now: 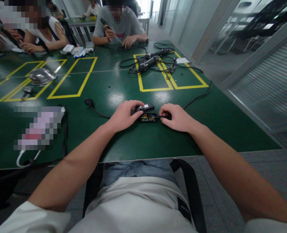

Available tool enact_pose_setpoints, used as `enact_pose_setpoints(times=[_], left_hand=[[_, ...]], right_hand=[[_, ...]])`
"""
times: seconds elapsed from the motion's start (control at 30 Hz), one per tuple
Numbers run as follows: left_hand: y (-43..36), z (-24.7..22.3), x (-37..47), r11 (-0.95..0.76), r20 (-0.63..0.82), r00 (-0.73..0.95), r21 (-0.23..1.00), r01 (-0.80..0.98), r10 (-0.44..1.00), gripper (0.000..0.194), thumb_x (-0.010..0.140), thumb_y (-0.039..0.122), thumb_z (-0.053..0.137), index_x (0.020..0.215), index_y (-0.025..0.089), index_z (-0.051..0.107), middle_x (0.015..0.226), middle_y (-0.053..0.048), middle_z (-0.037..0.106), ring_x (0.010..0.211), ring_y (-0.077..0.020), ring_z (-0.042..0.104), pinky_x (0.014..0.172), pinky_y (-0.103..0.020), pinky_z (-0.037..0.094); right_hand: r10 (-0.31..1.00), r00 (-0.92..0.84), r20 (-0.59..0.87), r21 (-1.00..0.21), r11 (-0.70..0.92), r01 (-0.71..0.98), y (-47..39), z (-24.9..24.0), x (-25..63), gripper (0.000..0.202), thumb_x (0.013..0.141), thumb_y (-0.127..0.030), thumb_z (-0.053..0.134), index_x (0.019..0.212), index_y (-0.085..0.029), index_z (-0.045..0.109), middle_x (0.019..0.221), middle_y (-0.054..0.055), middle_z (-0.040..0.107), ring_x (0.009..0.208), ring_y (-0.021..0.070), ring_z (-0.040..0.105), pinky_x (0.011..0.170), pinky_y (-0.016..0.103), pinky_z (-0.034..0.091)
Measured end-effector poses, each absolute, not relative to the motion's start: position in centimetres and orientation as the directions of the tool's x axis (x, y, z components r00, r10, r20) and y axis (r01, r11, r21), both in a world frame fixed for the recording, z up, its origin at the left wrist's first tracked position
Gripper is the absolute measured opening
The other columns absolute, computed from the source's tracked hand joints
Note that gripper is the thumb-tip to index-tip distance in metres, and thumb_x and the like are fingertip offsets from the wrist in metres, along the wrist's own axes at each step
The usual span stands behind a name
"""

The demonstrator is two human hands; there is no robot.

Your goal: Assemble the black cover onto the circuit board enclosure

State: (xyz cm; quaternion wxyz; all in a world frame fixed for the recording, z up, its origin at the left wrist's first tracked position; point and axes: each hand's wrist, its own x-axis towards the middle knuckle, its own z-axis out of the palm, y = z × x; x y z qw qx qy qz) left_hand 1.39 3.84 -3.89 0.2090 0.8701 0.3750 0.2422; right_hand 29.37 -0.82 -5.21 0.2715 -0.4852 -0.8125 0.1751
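In front of me on the green table (pixel 124 145) lies a small open black housing (pixel 148 119), its circuit board with copper-coloured coils and wires showing. My left hand (pixel 125 117) pinches a ribbed black cover with a pale label (pixel 147 106), tilted just behind the housing; the thumb is close to the housing's left end. At the other end, my right hand (pixel 177 118) has its fingers closed round the black cable (pixel 163 116) where it meets the housing. A cord runs left from under my left hand to a black power plug (pixel 89 103).
Beyond are yellow tape rectangles (pixel 155 90), a heap of black cabled tools (pixel 148 61) and a shiny metal part (pixel 42 76). A phone-like object (pixel 40 126) with a strap is at left. A person (pixel 120 26) opposite holds a screwdriver-like tool; others sit left.
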Motion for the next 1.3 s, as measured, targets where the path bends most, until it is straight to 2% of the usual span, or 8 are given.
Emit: enact_pose_setpoints(times=[0.17,0.23,0.33,0.4,0.5,0.57,1.03,1.3], left_hand=[[4.7,-4.8,0.9,-0.543,0.243,0.493,0.504,0.671,0.835,0.026,0.100,0.026,0.072,0.126,0.021,0.070,0.117,-0.010,0.081,0.106,-0.0281,0.073,0.100,-0.047,0.060],[4.7,-4.6,0.8,-0.566,0.228,0.527,0.472,0.676,0.819,0.013,0.102,0.026,0.068,0.114,0.022,0.072,0.111,-0.009,0.080,0.107,-0.0292,0.073,0.100,-0.048,0.060],[4.4,-3.8,0.6,-0.660,0.275,0.606,0.426,0.619,0.747,0.010,0.103,0.026,0.065,0.100,0.021,0.073,0.123,-0.011,0.079,0.119,-0.0300,0.072,0.110,-0.050,0.057],[4.1,-3.3,0.6,-0.700,0.291,0.645,0.420,0.578,0.707,0.010,0.101,0.028,0.068,0.100,0.021,0.074,0.121,-0.011,0.078,0.114,-0.0283,0.073,0.106,-0.047,0.058],[3.8,-2.9,0.5,-0.712,0.211,0.707,0.435,0.551,0.675,0.010,0.099,0.029,0.069,0.101,0.020,0.073,0.095,-0.005,0.076,0.087,-0.0227,0.072,0.086,-0.038,0.058],[3.8,-2.9,0.4,-0.721,0.180,0.732,0.434,0.540,0.657,0.008,0.100,0.027,0.068,0.099,0.020,0.072,0.088,-0.003,0.074,0.079,-0.0206,0.069,0.080,-0.035,0.054],[3.5,-2.3,0.4,-0.712,0.252,0.689,0.456,0.535,0.679,0.013,0.102,0.029,0.068,0.095,0.020,0.075,0.090,-0.004,0.074,0.082,-0.0202,0.068,0.081,-0.034,0.053],[4.3,-2.8,0.1,-0.697,0.189,0.721,0.500,0.514,0.667,0.009,0.099,0.026,0.073,0.093,0.021,0.077,0.089,-0.002,0.075,0.081,-0.0192,0.069,0.081,-0.033,0.052]], right_hand=[[0.890,-0.342,0.302,-0.632,0.455,0.628,-1.3,-5.3,28.8,0.011,0.082,-0.028,0.070,0.092,-0.025,0.066,0.082,0.002,0.070,0.073,0.0214,0.060,0.071,0.036,0.047],[0.887,-0.338,0.315,-0.639,0.461,0.615,-1.3,-5.3,28.6,0.010,0.085,-0.030,0.072,0.092,-0.025,0.067,0.082,0.002,0.071,0.072,0.0209,0.060,0.071,0.036,0.048],[0.883,-0.346,0.318,-0.634,0.469,0.614,-1.3,-5.2,28.5,0.007,0.087,-0.030,0.073,0.089,-0.025,0.069,0.083,0.003,0.072,0.073,0.0212,0.062,0.072,0.036,0.050],[0.885,-0.343,0.315,-0.632,0.465,0.620,-1.3,-5.2,28.5,0.006,0.089,-0.030,0.073,0.088,-0.024,0.071,0.084,0.004,0.073,0.074,0.0216,0.063,0.072,0.036,0.050],[0.892,-0.335,0.305,-0.622,0.452,0.639,-1.2,-5.2,28.5,0.006,0.090,-0.030,0.072,0.087,-0.024,0.073,0.085,0.005,0.074,0.074,0.0218,0.064,0.073,0.036,0.051],[0.892,-0.332,0.305,-0.613,0.451,0.649,-1.2,-5.2,28.5,0.007,0.090,-0.030,0.073,0.088,-0.024,0.074,0.085,0.005,0.075,0.075,0.0217,0.064,0.074,0.036,0.051],[0.875,-0.311,0.372,-0.565,0.479,0.671,-1.4,-5.0,28.6,0.009,0.094,-0.032,0.071,0.092,-0.025,0.076,0.089,0.006,0.077,0.076,0.0235,0.065,0.074,0.037,0.051],[0.893,-0.333,0.304,-0.604,0.451,0.658,-1.4,-4.8,28.7,0.008,0.091,-0.029,0.070,0.087,-0.023,0.075,0.084,0.005,0.076,0.073,0.0220,0.064,0.072,0.036,0.049]])
